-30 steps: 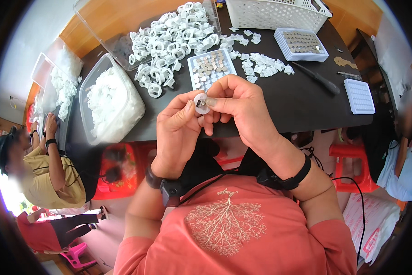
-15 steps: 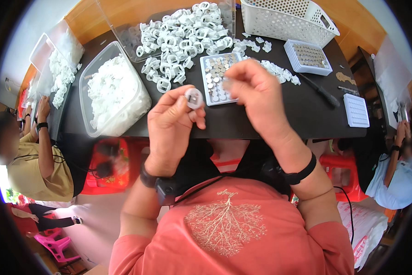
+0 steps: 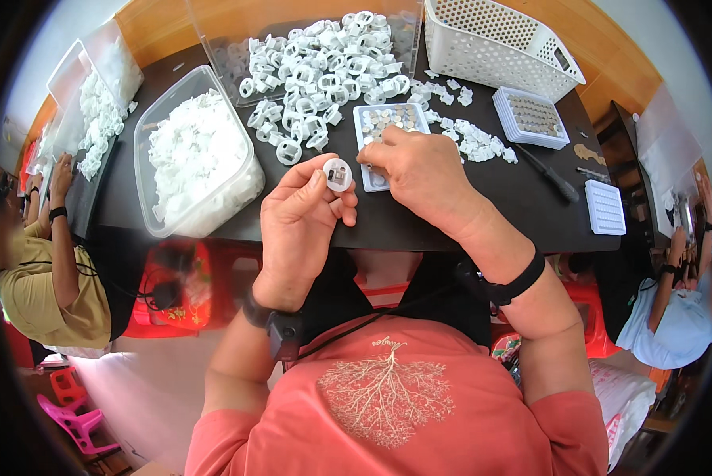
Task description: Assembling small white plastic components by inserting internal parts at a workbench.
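Near frame centre, our left hand (image 3: 300, 230) pinches a small round white plastic cap (image 3: 338, 174) between thumb and fingertips, held up just above the near edge of the dark table (image 3: 451, 214). The cap's face shows a small grey insert.

Just right of it, our right hand (image 3: 423, 174) reaches over a small white tray (image 3: 372, 119) of grey metal discs; fingertips curl down onto the tray's near end. We cannot tell whether they have closed on a disc.

Upper centre: a loose heap of white plastic rings (image 3: 316, 79), partly in a clear shallow bin. Left of centre: a clear tub (image 3: 158, 214) filled with small white pieces. Upper right: a white perforated basket (image 3: 499, 47), beside it a second tray of discs (image 3: 534, 115), and a scatter of white bits (image 3: 475, 143). A flat white ridged tray (image 3: 607, 206) sits at right.

Far left edge: another person in a yellow shirt (image 3: 39, 293), hands at a further bin.
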{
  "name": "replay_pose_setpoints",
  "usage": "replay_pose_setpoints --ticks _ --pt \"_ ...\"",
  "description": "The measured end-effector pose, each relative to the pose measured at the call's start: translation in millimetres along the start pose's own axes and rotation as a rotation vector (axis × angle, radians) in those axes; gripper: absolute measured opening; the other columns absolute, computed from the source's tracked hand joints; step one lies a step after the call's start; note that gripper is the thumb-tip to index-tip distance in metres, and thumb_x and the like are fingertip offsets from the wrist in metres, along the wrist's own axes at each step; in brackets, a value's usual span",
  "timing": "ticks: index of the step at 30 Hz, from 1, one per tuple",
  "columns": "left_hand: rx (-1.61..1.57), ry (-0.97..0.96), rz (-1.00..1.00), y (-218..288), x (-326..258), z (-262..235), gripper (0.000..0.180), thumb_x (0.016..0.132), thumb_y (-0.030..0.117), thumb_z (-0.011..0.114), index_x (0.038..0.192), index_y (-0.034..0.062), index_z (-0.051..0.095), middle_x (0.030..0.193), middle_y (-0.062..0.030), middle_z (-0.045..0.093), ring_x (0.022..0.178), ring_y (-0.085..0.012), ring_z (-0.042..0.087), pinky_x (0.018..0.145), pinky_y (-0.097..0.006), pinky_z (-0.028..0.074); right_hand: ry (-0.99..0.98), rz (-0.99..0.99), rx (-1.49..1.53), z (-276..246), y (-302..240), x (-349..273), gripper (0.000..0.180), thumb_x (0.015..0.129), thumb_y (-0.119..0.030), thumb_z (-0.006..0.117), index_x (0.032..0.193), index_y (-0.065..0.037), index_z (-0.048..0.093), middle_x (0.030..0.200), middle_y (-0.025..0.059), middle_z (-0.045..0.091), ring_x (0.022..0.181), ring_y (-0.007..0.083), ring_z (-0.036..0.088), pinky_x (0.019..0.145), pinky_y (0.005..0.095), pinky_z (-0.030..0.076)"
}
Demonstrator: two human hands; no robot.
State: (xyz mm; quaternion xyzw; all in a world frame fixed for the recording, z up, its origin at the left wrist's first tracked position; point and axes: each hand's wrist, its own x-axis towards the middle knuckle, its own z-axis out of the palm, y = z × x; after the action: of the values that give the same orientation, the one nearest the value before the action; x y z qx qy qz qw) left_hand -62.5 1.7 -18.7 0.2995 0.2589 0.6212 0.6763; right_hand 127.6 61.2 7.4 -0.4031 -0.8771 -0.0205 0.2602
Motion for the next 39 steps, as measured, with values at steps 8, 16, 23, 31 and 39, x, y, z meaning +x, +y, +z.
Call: replay_pose_setpoints --ticks 8,16,23,31,39 --pt "0.01 -0.004 -0.005 -1.6 0.0 0.7 0.032 0.101 0.019 0.058 0.124 -0.0032 0.057 0.099 -0.0147 0.065 0.085 -0.0234 0.064 0.067 -0.034 0.05 0.017 -0.028 -0.011 1.0 1.1 -0.9 0.007 0.078 -0.009 0.067 0.084 -0.012 0.068 0.079 0.0073 0.065 0.067 0.0284 0.068 0.055 0.0389 0.052" --pt "0.053 -0.018 -0.008 -1.8 0.0 4.7 0.032 0.102 0.02 0.057 0.124 -0.003 0.057 0.1 -0.0152 0.065 0.086 -0.0238 0.063 0.067 -0.034 0.049 -0.131 0.482 1.156 -28.5 15.2 -9.9 0.006 0.087 -0.008 0.068 0.091 -0.004 0.067 0.073 0.0035 0.065 0.058 0.0128 0.062 0.049 0.025 0.042" --pt "-0.051 -0.07 -0.076 -8.5 4.2 16.5 0.034 0.101 0.022 0.059 0.123 -0.0043 0.057 0.099 -0.0168 0.065 0.084 -0.0244 0.064 0.065 -0.034 0.05 -0.146 0.713 1.533 -39.9 15.4 -19.3 0.008 0.089 -0.008 0.068 0.092 -0.001 0.067 0.073 0.0047 0.066 0.055 0.0117 0.06 0.048 0.0212 0.04" --pt "-0.064 -0.065 -0.056 -8.7 6.4 25.4 0.031 0.1 0.018 0.059 0.121 -0.0056 0.058 0.1 -0.0164 0.067 0.084 -0.024 0.065 0.068 -0.035 0.051 -0.192 0.682 1.551 -50.4 0.2 -22.6 0.006 0.088 -0.007 0.067 0.091 -0.001 0.067 0.073 0.0048 0.065 0.055 0.0108 0.06 0.048 0.021 0.04" --pt "-0.1 0.027 0.069 -6.4 25.7 42.5 0.033 0.101 0.018 0.058 0.128 -0.0016 0.056 0.103 -0.0122 0.064 0.092 -0.0232 0.06 0.082 -0.035 0.051 -0.279 0.57 1.552 -18.8 -55.2 -29.7 0.005 0.084 -0.001 0.069 0.088 0.0 0.067 0.074 0.0021 0.064 0.062 0.0061 0.057 0.052 0.0226 0.041"
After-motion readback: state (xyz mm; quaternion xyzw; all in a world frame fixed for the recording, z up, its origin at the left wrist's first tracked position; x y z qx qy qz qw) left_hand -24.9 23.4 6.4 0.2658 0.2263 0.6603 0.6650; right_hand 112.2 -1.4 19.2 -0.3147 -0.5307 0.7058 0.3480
